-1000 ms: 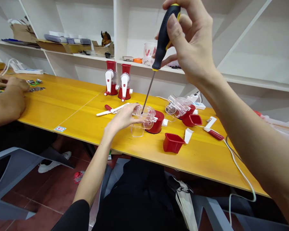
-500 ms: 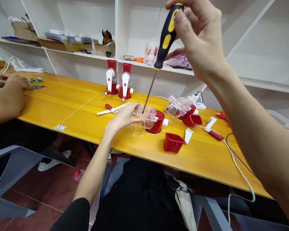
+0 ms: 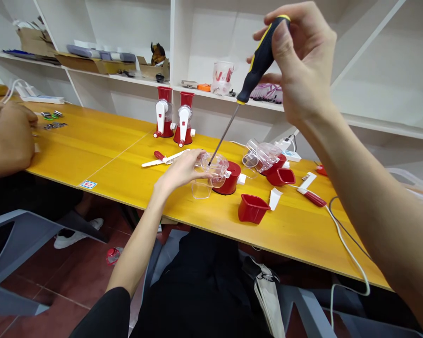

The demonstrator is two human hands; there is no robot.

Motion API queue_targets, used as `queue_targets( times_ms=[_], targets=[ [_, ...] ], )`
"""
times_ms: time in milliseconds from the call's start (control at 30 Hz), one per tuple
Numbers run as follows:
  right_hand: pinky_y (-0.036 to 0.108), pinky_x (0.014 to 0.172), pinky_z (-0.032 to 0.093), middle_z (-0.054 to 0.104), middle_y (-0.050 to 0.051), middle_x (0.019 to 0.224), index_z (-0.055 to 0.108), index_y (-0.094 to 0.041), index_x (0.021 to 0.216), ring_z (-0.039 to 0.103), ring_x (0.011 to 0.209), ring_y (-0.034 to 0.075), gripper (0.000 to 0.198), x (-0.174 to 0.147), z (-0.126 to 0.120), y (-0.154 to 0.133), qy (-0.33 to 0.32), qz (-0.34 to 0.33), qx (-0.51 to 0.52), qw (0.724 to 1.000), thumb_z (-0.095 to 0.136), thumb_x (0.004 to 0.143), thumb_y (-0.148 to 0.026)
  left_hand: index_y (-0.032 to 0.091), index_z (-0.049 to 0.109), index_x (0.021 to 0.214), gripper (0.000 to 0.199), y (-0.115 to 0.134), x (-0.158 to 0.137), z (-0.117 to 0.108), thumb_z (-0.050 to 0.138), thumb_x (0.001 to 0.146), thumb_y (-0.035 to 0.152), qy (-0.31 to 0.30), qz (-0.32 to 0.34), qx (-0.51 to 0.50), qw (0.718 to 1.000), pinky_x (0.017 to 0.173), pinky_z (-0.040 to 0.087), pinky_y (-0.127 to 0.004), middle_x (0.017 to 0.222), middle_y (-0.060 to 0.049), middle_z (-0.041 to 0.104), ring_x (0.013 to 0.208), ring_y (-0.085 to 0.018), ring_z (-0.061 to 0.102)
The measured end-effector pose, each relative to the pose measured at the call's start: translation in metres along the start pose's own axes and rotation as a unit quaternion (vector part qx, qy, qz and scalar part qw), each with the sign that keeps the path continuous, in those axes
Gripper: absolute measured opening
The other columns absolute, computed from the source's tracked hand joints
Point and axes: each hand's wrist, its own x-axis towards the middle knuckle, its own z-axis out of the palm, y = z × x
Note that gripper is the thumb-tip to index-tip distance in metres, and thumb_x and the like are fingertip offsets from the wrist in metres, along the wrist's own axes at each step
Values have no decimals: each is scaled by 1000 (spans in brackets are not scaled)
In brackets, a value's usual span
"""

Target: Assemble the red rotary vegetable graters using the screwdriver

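My right hand [image 3: 303, 61] is closed round the black-and-yellow handle of a screwdriver [image 3: 255, 70], held up at a slant. Its tip points down into a clear plastic grater body [image 3: 218, 169], which lies on its side with a red base [image 3: 229, 180] attached. My left hand [image 3: 183, 173] grips the clear body's left side, thumb and fingers round it. A red hopper [image 3: 253, 209] stands just right of it, beside a small white plastic piece [image 3: 275, 199]. White crank handles with a red grip [image 3: 158, 155] lie beyond my left hand.
Two assembled red-and-white rotary graters [image 3: 185, 119] stand at the back. Another clear grater body [image 3: 262, 155] lies to the right, near a white-and-red crank [image 3: 312, 192] and a white cable [image 3: 341, 239]. At the far left, another person's hands [image 3: 12, 126] work beside small metal parts [image 3: 54, 125].
The screwdriver handle has tipped to the right and dropped lower with my right hand, while its tip stays in the clear body. My left hand keeps its place.
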Motion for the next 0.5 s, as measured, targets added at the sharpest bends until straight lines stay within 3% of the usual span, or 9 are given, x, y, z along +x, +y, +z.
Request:
queue_targets(
  times_ms=[100, 200, 367, 500],
  targets=[
    [20, 53, 56, 73, -1, 103, 72, -35, 100, 71, 86, 14, 35, 3, -4, -3, -16, -4, -15, 1000, 71, 79, -63, 17, 58, 130, 64, 0, 0, 0, 84, 78, 43, 1, 2, 3, 1000, 105, 48, -41, 132, -13, 68, 123, -28, 62],
    [21, 50, 53, 69, -2, 90, 70, -37, 107, 68, 78, 13, 37, 5, 1, -8, -34, -21, -3, 999, 75, 78, -58, 17, 58, 130, 64, 1, 1, 0, 84, 78, 44, -1, 2, 9, 1000, 103, 49, -41, 131, -13, 68, 122, -28, 63],
    [19, 55, 49, 58, -1, 76, 72, -29, 88, 56, 71, 9, 31, 7, 11, -10, -16, -67, -45, 997, 75, 78, -57, 17, 57, 131, 64, 1, 1, 0, 82, 79, 46, 0, 3, 13, 1000, 103, 49, -41, 131, -13, 68, 121, -28, 63],
    [20, 54, 53, 69, -2, 102, 72, -35, 105, 66, 89, 13, 31, 9, 5, -11, -62, 25, -12, 998, 66, 85, -58, 17, 58, 128, 61, 1, 0, 1, 81, 79, 47, 0, 4, 15, 1000, 102, 49, -41, 129, -12, 68, 120, -29, 63]
  ],
)
